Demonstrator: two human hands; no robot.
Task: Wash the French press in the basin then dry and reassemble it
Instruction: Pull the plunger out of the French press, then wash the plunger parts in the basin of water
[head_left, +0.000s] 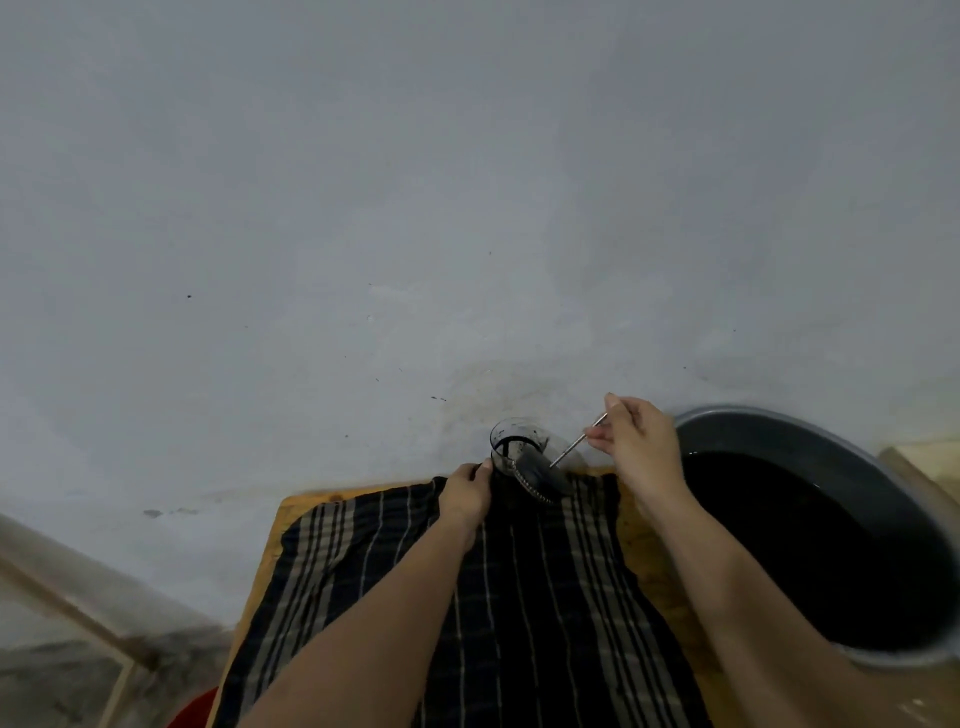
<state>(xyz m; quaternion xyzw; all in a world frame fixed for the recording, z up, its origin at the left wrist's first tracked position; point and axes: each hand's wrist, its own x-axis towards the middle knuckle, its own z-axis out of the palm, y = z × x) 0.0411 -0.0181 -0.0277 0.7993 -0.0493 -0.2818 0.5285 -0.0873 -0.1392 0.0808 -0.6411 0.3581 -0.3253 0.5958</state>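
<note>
Grey plaster wall (467, 182) fills most of the view, pale and faintly stained, with a brownish smudge low down just above the work surface. Against it stands a wooden table (644, 540), its top largely covered by a dark checked cloth (519, 597) with pale stripes.

At the far edge of that cloth, the right hand (636, 441) pinches a thin metal plunger rod (576, 441) between thumb and forefinger, the other fingers curled loosely behind. The rod slants down and leftward to a dark filter disc (540, 475), which sits tilted at the mouth of the glass beaker (514, 441). The disc's coiled edge shows along its lower rim. The left hand (467, 493) grips the beaker's near side, thumb and fingers curled round the glass, with the wrist lying over the cloth. The beaker leans on the cloth close to the wall, and I cannot tell whether its base rests fully on the table.

Both bare forearms reach in from the bottom of the view across the cloth.

To the right of the table, just beside the right forearm, sits a round grey basin (810, 431) holding dark water. At lower left, pale wooden strips (78, 618) run diagonally over a rough floor, and a sliver of something red (195, 712) shows at the bottom edge.
</note>
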